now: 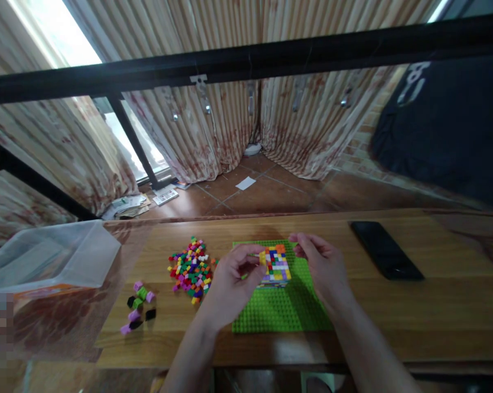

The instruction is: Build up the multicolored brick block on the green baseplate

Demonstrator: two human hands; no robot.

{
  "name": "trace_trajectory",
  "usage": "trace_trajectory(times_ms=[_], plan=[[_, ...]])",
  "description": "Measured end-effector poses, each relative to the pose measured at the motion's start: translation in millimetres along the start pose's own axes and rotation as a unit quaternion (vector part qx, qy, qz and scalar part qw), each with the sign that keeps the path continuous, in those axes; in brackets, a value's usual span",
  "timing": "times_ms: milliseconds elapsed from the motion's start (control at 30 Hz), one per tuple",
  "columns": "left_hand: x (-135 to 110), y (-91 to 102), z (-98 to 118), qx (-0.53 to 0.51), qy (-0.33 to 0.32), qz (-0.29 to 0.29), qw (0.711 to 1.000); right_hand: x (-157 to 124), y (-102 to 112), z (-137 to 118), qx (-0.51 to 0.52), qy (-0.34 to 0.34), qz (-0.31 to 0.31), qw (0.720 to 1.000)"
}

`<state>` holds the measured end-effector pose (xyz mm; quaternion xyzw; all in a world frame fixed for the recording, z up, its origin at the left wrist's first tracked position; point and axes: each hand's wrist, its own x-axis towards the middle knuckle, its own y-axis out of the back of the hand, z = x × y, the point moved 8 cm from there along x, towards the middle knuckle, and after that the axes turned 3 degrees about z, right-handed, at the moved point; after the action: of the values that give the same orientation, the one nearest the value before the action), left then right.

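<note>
your left hand (239, 279) has fingers pinching the brick block (277, 266) over the green baseplate (279, 312); right hand (323, 267) fingers curled, can't tell if holding anything. brace low, press straight down.

- One worktop (438, 316).
- One green baseplate (271, 316) in the middle of it.
- One multicoloured brick block (278, 266) above the baseplate.
- One heap of small bricks (192, 270) to the left, too many and too jumbled to count.
- Near left, apart from the heap, four pink pieces (134, 315), two green pieces (142, 293) and what look like three black pieces (150, 314).
- One black phone (386, 251), right.
- One clear bin (95, 248), far left.
</note>
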<state>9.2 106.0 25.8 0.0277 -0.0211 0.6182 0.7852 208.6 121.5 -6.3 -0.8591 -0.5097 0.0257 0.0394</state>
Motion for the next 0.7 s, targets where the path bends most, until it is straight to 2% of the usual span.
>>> trace_trajectory(times_ms=[100,300,467,700], plan=[[-0.7,-6.8,13.3,0.092,-0.069,0.017,0.993,-1.8,-2.8,-6.9,-0.01,0.008,-0.02,1.0],[-2.6,-22.8,37.4,0.272,-0.174,0.041,0.946,-4.8,-4.4,-13.5,-0.033,0.017,-0.036,0.999],[-3.4,-31.1,36.7,0.326,-0.19,0.042,0.925,-7.6,-9.4,-17.3,-0.05,0.046,-0.07,0.995],[-3.7,-30.5,32.9,0.356,-0.188,0.078,0.912,-11.0,-4.1,-23.7,-0.086,0.045,-0.085,0.992]])
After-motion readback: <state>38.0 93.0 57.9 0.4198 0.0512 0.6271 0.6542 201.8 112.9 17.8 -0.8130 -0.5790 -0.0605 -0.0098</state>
